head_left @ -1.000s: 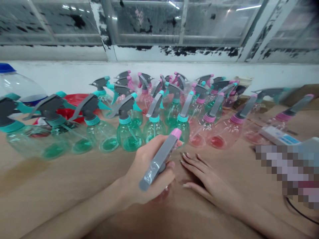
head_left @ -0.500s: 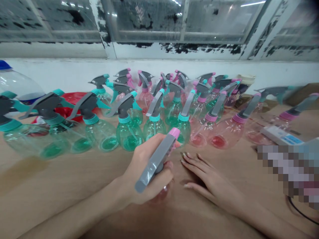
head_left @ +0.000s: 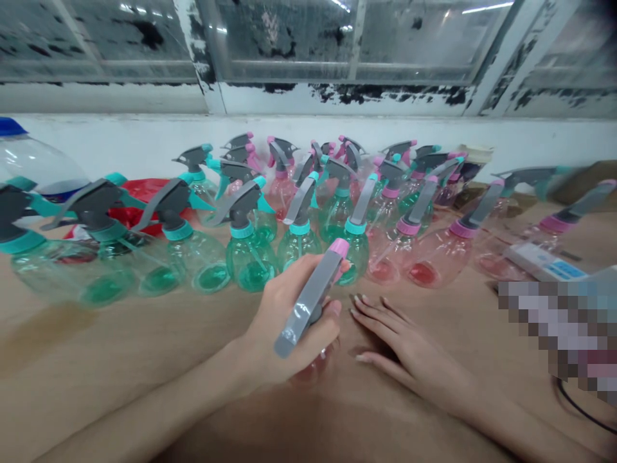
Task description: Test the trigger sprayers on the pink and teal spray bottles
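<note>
My left hand (head_left: 294, 321) is wrapped round the neck and trigger of a spray bottle (head_left: 311, 296) with a grey head and pink nozzle. Its pink-tinted body shows only in part below my fingers. To the right of it, my right hand (head_left: 405, 341) lies flat on the wooden table (head_left: 202, 373), fingers stretched out and holding nothing. Beyond my hands stands a front row of spray bottles, among them a green one with a teal collar (head_left: 250, 260) and a pink one with a pink collar (head_left: 441, 257).
More spray bottles crowd behind the front row, near the white wall (head_left: 144, 141). A large clear container with a blue lid (head_left: 33, 161) stands at the far left, near a red bag (head_left: 147, 193). At right lie a white and blue box (head_left: 549, 262) and a black cable (head_left: 578, 408).
My left hand and the spray bottle have shifted slightly right and away from me. My right hand stays in place.
</note>
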Tool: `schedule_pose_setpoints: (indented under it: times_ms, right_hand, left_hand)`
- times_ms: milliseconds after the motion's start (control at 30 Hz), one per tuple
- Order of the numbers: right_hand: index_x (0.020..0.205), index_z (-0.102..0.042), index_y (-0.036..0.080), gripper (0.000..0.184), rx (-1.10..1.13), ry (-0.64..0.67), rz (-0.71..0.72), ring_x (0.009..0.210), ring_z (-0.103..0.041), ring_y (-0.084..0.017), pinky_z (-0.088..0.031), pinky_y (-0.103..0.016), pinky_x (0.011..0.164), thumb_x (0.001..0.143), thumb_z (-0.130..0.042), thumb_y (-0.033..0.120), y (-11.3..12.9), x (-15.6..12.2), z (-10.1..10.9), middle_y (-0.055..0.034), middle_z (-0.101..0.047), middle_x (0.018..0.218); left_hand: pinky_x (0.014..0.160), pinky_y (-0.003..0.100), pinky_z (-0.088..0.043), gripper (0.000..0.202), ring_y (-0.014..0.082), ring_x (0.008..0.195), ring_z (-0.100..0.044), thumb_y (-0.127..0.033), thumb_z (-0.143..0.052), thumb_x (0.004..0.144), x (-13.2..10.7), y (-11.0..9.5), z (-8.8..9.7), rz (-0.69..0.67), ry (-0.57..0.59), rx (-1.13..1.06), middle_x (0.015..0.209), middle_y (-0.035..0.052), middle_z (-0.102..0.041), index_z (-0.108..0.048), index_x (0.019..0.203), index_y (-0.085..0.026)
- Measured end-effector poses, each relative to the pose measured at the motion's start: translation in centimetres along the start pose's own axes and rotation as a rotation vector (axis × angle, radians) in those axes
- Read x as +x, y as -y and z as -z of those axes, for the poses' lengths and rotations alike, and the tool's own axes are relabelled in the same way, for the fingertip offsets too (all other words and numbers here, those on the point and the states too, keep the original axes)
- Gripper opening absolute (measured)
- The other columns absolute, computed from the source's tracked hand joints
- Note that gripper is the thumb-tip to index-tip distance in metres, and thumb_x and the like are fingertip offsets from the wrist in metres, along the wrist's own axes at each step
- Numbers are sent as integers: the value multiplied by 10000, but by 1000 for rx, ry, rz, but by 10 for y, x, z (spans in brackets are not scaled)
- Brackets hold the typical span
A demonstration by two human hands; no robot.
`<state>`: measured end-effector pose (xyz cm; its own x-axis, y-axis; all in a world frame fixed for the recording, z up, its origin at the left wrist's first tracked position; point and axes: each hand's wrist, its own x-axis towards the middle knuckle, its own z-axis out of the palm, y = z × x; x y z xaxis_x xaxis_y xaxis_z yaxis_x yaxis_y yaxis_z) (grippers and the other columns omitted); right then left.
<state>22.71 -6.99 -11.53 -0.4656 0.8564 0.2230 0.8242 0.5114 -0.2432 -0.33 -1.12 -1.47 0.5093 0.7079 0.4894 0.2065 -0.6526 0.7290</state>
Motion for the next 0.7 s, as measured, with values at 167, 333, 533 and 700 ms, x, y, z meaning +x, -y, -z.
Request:
schedule_pose_setpoints:
  times_ms: [167, 333, 533, 700]
  right_hand:
    - [1459, -394, 195, 561, 15, -13, -6, 1386, -385, -251, -331, -531, 1136, 962, -499, 433, 0, -1, 0, -98, -417, 1501]
    - [1474, -370, 211, 586, 40, -14, -7, 1392, -374, -254, -325, -534, 1139, 952, -521, 431, -1, 0, 0, -94, -419, 1503]
    - [1483, -352, 224, 604, 58, -15, -7, 1387, -385, -260, -321, -550, 1137, 947, -529, 439, 1, 0, 2, -89, -433, 1497]
    - [1491, -336, 247, 619, 78, -32, -16, 1383, -392, -269, -328, -552, 1134, 939, -545, 433, 1, 0, 2, -84, -433, 1497]
  left_hand:
    - [615, 282, -495, 290, 105, 555, -536, -172, -501, 760, 0, 0, -1, 16, -8, -18, 846, -16, -567, -538, 1045, -210]
    - [499, 246, -418, 364, 100, 495, -446, -158, -449, 671, 3, 0, 1, -7, 55, -57, 719, -55, -510, -538, 1015, -239]
    - [510, 244, -392, 346, 109, 524, -413, -136, -454, 648, 8, -5, 6, -5, 93, -16, 654, -65, -457, -548, 972, -214]
    - [533, 264, -419, 269, 125, 549, -466, -157, -463, 648, 7, -6, 8, -21, 73, 16, 667, -52, -483, -560, 891, -219]
